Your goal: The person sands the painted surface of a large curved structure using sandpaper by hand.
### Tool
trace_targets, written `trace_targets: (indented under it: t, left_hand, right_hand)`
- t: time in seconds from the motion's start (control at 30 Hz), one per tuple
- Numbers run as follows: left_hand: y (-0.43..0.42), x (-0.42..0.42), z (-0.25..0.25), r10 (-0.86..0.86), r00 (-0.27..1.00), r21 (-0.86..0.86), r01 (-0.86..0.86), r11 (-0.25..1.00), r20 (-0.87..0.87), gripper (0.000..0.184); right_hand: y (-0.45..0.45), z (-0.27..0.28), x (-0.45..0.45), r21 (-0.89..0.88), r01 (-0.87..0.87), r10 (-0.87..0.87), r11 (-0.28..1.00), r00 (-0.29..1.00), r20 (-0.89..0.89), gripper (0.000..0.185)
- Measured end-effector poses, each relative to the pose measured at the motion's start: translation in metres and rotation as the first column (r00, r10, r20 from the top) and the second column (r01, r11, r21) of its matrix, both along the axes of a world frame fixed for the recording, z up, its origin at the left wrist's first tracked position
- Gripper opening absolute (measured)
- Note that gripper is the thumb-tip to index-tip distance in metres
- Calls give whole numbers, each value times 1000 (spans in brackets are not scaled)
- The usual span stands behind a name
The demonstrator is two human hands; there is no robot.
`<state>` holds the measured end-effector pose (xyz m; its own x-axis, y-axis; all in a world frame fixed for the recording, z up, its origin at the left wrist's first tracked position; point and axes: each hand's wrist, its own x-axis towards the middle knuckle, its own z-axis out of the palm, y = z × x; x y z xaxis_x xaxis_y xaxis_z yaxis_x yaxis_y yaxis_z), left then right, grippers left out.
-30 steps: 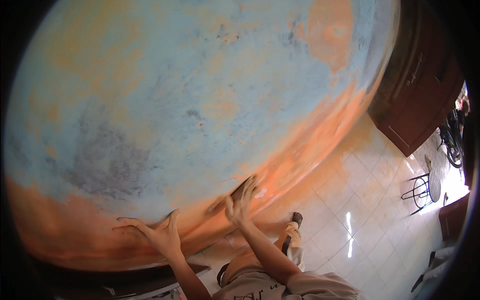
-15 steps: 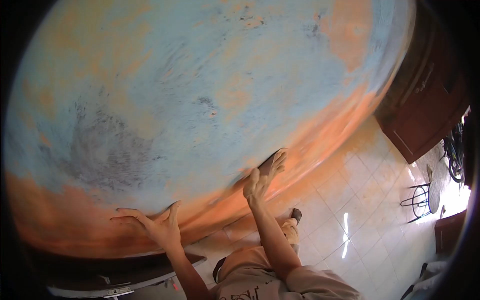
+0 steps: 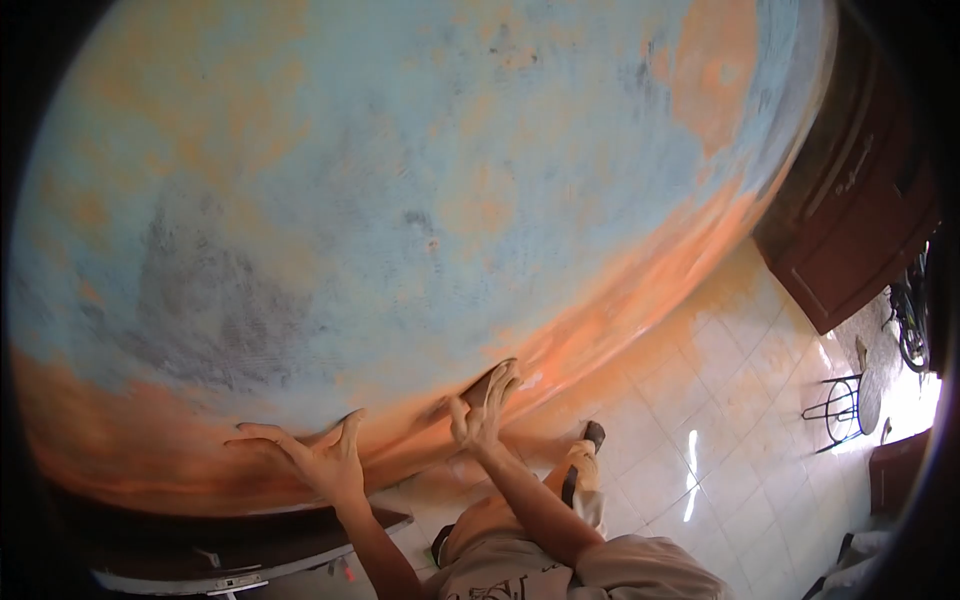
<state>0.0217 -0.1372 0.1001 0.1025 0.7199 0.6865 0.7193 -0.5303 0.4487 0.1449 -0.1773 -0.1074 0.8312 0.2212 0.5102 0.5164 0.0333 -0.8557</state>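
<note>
A huge curved, rounded surface (image 3: 370,150) fills most of the view, patchy in pale blue, yellow and orange with grey scuffs. Low on its orange edge, my left hand (image 3: 325,462) rests with thumb and fingers spread, gripping nothing I can see. To its right, my right hand (image 3: 485,410) presses a thin, dark brown flat piece, which looks like sandpaper (image 3: 490,384), against the surface. The palm and fingers partly cover that piece.
Orange dust lies on the tiled floor (image 3: 690,380) beside the surface. A dark red cabinet (image 3: 840,250) stands at right, with a round stool (image 3: 845,408) below it. A dark board with a metal edge (image 3: 250,580) is at lower left.
My right hand has slid down and left along the curved surface with the sandpaper, closer to my left hand. The left hand has stayed almost in place.
</note>
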Motion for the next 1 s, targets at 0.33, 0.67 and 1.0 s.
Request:
trace_targets:
  t: [0.33,0.67,1.0]
  left_hand:
    - [11,-1,-10,-48,997,-25,50,998,58,141]
    - [11,0,-9,-53,996,-15,54,998,78,142]
    - [13,6,-8,-42,996,-39,45,998,80,138]
  right_hand:
    - [3,6,14,-2,54,-53,999,999,9,86]
    - [5,0,-5,-28,6,-5,1000,1000,22,86]
    - [8,16,10,66,52,-51,996,999,-16,86]
